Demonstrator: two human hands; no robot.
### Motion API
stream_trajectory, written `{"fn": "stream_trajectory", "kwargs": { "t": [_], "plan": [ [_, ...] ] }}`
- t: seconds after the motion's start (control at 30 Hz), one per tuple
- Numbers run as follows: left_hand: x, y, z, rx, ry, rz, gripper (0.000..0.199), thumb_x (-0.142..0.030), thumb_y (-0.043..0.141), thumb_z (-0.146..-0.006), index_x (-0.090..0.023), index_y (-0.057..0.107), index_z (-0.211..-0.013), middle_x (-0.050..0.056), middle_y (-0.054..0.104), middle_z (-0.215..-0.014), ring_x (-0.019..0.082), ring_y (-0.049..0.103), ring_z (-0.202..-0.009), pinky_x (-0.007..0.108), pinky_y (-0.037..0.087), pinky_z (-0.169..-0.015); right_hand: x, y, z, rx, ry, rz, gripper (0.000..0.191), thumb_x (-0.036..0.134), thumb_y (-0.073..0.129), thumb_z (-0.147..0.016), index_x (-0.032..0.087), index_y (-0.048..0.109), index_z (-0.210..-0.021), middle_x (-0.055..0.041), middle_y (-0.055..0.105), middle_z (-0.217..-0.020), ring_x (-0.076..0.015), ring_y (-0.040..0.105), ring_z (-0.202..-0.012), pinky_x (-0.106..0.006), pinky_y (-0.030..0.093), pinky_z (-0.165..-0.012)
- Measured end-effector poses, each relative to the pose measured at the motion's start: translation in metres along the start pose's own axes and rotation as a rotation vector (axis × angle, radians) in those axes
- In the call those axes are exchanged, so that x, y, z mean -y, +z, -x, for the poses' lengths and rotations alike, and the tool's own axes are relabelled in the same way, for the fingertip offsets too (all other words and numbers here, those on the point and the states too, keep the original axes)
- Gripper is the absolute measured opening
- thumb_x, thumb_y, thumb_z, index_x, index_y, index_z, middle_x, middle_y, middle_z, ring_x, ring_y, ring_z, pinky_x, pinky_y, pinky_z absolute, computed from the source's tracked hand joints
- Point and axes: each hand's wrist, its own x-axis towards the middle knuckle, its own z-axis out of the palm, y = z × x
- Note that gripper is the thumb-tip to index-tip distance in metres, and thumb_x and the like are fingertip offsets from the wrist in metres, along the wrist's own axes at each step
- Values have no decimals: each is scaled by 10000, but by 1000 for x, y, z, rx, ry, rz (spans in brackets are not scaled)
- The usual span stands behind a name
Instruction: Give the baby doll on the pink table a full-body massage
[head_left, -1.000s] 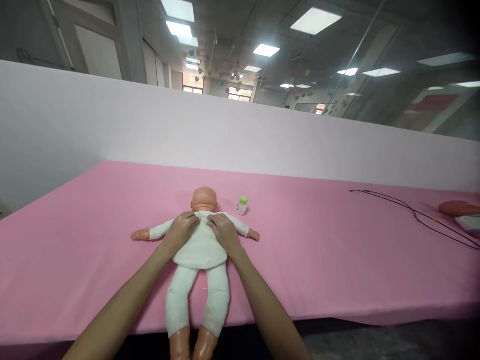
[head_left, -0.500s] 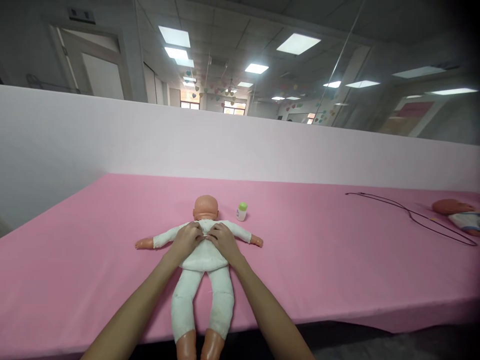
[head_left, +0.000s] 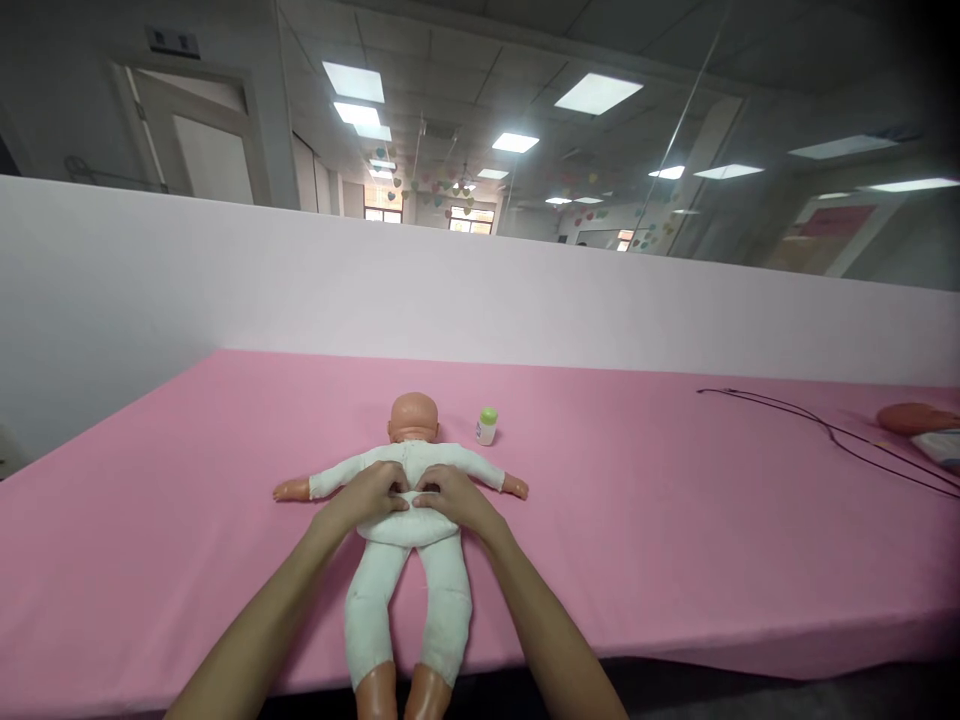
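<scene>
A baby doll (head_left: pixel 409 528) with a white cloth body lies face down, its arms spread and its legs toward me. My left hand (head_left: pixel 379 490) rests on the left of its back, fingers curled and thumb below them. On the right side, my right hand (head_left: pixel 448 492) mirrors it. Both hands seem to pinch a fold of the white cloth between thumbs and fingers near the middle of the back. A small bottle (head_left: pixel 487 427) with a green cap stands to the right of the doll's head.
A pink cover (head_left: pixel 660 540) lies over the table, with a low white wall (head_left: pixel 525 300) behind it. At the far right are a thin black cord (head_left: pixel 810 411) and a second doll (head_left: pixel 911 418), partly cut off. Glass rises above the wall.
Both hands have slid a little down the doll's back, toward its waist. Thumbs and fingers now stand farther apart. The doll and the bottle stay in place; the view has shifted slightly.
</scene>
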Motion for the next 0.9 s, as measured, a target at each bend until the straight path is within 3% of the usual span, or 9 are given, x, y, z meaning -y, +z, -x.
{"fn": "stream_trajectory", "kwargs": {
  "t": [0.07, 0.2, 0.3, 0.43, 0.5, 0.57, 0.7, 0.8, 0.9],
  "plan": [
    [1, 11, -6, -86, 14, -49, 17, -221, 679, -835, -228, 677, -819, 67, 712, -972, 255, 656, -893, 363, 493, -777, -1, 7, -4, -50, -38, 65, 83, 175, 729, -933, 185, 759, -857, -20, 737, -912, -190, 653, -869, -313, 477, -808],
    [2, 27, -14, -290, 73, -115, 141, -108, 578, -877, -210, 673, -853, 79, 689, -976, 247, 632, -920, 352, 479, -832, -3, 15, -6, -236, -45, 162, 92, 145, 669, -974, 171, 747, -934, -51, 721, -971, -207, 646, -944, -333, 476, -861],
    [-1, 22, -12, -238, 65, -43, 152, -165, 563, -930, -203, 666, -825, 52, 687, -852, 208, 604, -778, 330, 464, -752, 1, 7, -1, -230, -10, 78, 91, 172, 655, -982, 184, 744, -962, -50, 742, -964, -204, 663, -912, -325, 492, -836],
    [-5, -2, 0, -51, 117, 102, 175, -343, 632, -941, -210, 727, -878, 46, 726, -891, 210, 635, -811, 311, 476, -752, 7, -9, 9, -49, -66, -55, 89, 268, 695, -978, 243, 779, -995, -32, 768, -1040, -209, 681, -1031, -303, 508, -939],
    [-5, -10, 4, 49, 115, 159, 159, -345, 685, -886, -215, 753, -944, 41, 736, -963, 212, 645, -840, 303, 479, -745, 6, -12, 10, -18, -96, -70, 104, 224, 706, -957, 248, 783, -1023, -19, 766, -1059, -204, 678, -1059, -291, 508, -947],
    [-5, -10, 3, 83, 93, 156, 116, -294, 685, -843, -206, 745, -889, 25, 716, -896, 199, 624, -788, 296, 456, -699, 3, -8, 6, -34, -130, -18, 150, 142, 663, -957, 233, 781, -958, -15, 764, -997, -195, 675, -1017, -283, 504, -916],
    [-6, 4, -3, -4, 99, -13, 183, -196, 604, -820, -198, 581, -639, -7, 546, -627, 160, 487, -616, 309, 351, -609, -2, 6, -2, -93, -193, 210, 268, 83, 588, -988, 207, 749, -813, -38, 734, -907, -196, 633, -944, -309, 485, -884],
    [-8, 11, -3, -122, 170, -57, 107, -221, 599, -853, -209, 607, -747, 21, 640, -782, 190, 546, -713, 319, 387, -665, 0, 7, 0, -137, -150, 274, 264, 108, 574, -1012, 183, 747, -827, -55, 724, -920, -193, 621, -894, -322, 485, -850],
    [-11, 5, 2, -148, 171, -100, 184, -299, 603, -897, -219, 576, -734, 28, 640, -774, 198, 546, -703, 328, 393, -667, 3, -3, 8, -115, -142, 117, 125, 214, 655, -1008, 189, 751, -933, -35, 742, -937, -188, 646, -895, -302, 492, -821]
  ]
}}
